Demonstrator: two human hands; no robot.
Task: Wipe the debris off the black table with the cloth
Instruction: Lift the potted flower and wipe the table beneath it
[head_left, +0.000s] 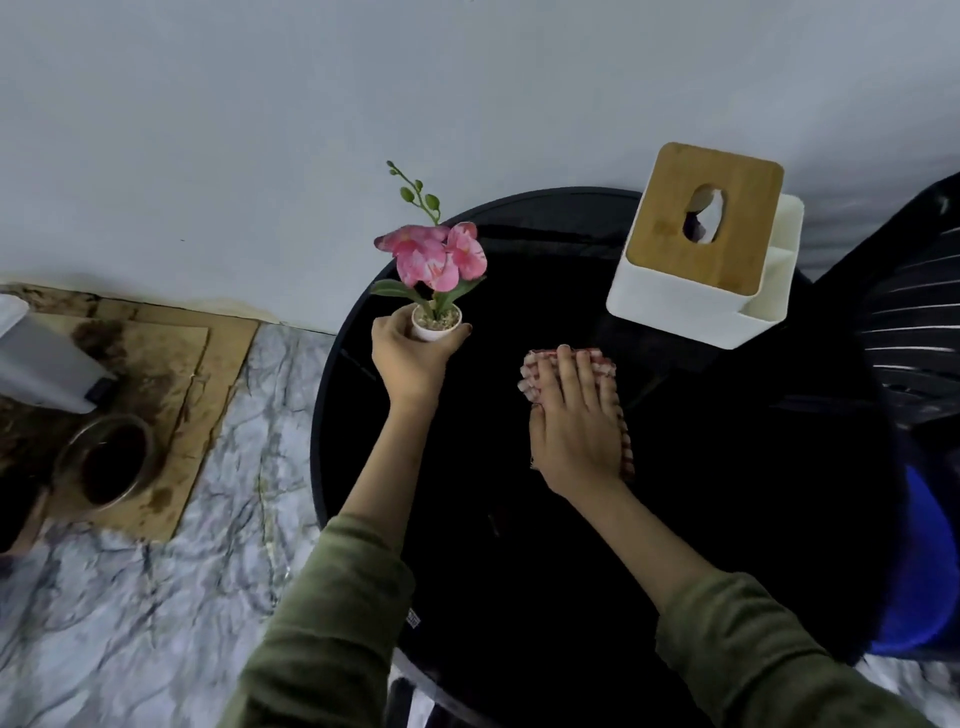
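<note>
At centre frame, the right hand (574, 415) is lying palm-down on the red-and-white checked cloth (602, 371), fingers (566, 366) extended flat and pressing it onto the round black table (727, 493). Left of it, the left hand (410, 353) is gripping the small white pot (439, 325) of a pink flower (439, 257), fingers curled around it. Toward the upper right, a white tissue box (691, 270) with a wooden lid is standing on the table.
</note>
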